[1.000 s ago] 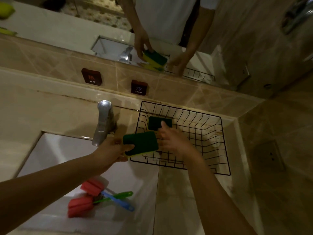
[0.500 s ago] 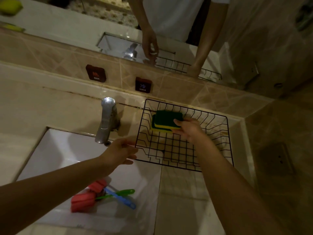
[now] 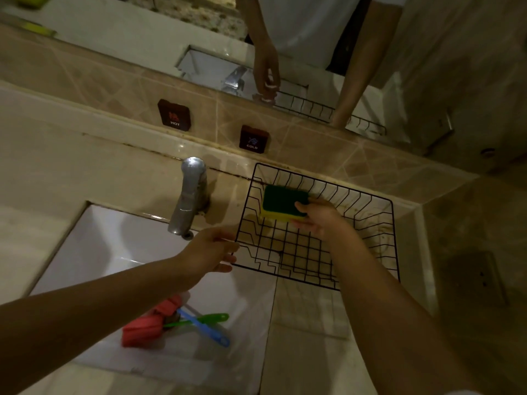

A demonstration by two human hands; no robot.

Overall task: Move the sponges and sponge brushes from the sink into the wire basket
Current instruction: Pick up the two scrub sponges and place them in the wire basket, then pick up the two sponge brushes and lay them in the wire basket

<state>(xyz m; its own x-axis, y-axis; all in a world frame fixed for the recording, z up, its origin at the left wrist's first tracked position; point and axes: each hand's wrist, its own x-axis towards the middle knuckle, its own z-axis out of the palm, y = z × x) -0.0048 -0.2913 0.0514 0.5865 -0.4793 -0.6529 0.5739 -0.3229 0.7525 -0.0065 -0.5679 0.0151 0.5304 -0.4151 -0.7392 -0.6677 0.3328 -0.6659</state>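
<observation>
A black wire basket (image 3: 368, 246) stands on the counter to the right of the white sink (image 3: 94, 252). My right hand (image 3: 320, 219) grips a green-and-yellow sponge (image 3: 282, 202) at the basket's far left corner; whether another sponge lies under it I cannot tell. My left hand (image 3: 209, 249) hovers open and holds nothing, its fingers at the basket's left rim. In the sink lie two red sponge brushes (image 3: 148, 323), one with a blue handle (image 3: 205, 327), the other with a green handle (image 3: 209, 319).
A chrome faucet (image 3: 189, 195) rises between sink and basket. HOT (image 3: 174, 115) and COLD (image 3: 253, 138) plaques sit on the tiled backsplash under a mirror (image 3: 216, 38). A tiled wall closes the right side beyond the basket.
My left hand passed the green sponge to my right hand, which carried it to the basket's far left corner, over the sponge lying there. My left hand now hangs empty by the basket.
</observation>
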